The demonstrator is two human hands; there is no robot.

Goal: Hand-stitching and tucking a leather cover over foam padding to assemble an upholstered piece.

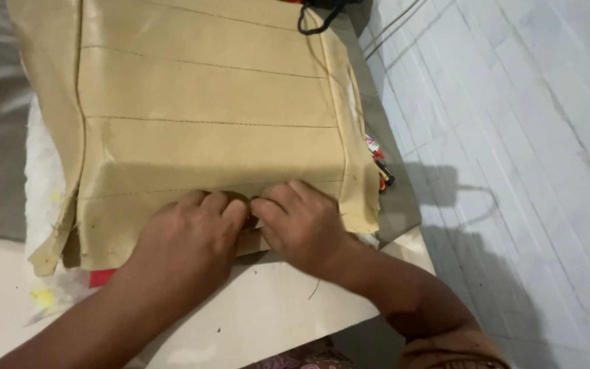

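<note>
Where white floor tiles [513,137] spread, pale worktable [295,307].

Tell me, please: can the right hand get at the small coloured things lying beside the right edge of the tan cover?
Probably yes. The right hand rests on the tan cover near its right edge, and the small coloured things lie uncovered just beyond that edge, with nothing between. It would have to let go of the fabric first.

Few such things show. At the right edge of the counter [295,307], just beside the tan stitched cover [206,137], lies a small cluster of narrow packets [379,164] (red, orange, black and a touch of white), partly tucked under the cover's edge and too small to tell apart. No signs or screens are in view.
</note>
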